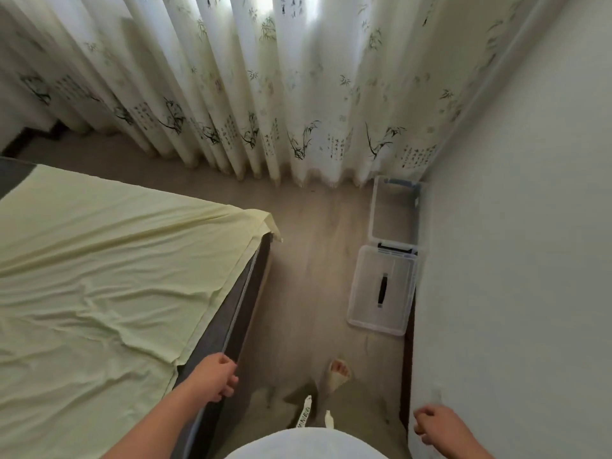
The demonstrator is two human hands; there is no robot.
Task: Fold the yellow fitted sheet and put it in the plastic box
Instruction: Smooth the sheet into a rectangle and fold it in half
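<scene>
The pale yellow fitted sheet (99, 276) lies spread and wrinkled over the dark grey mattress (238, 313) on the left, with one corner flipped back at the bed's far corner. My left hand (215, 379) hovers at the mattress's near side edge, just past the sheet's hem, its fingers loosely curled with nothing visibly in them. My right hand (430, 424) hangs low on the right beside the wall, loosely curled and holding nothing. The clear plastic box (376, 210) stands open on the floor in the far right corner. Its lid (364, 293) lies flat in front of it.
A white wall (513, 260) runs along the right. Curtains (265, 94) with a bamboo print hang across the back down to the floor. A strip of grey floor (314, 243) separates bed and box. My foot (337, 372) stands on it.
</scene>
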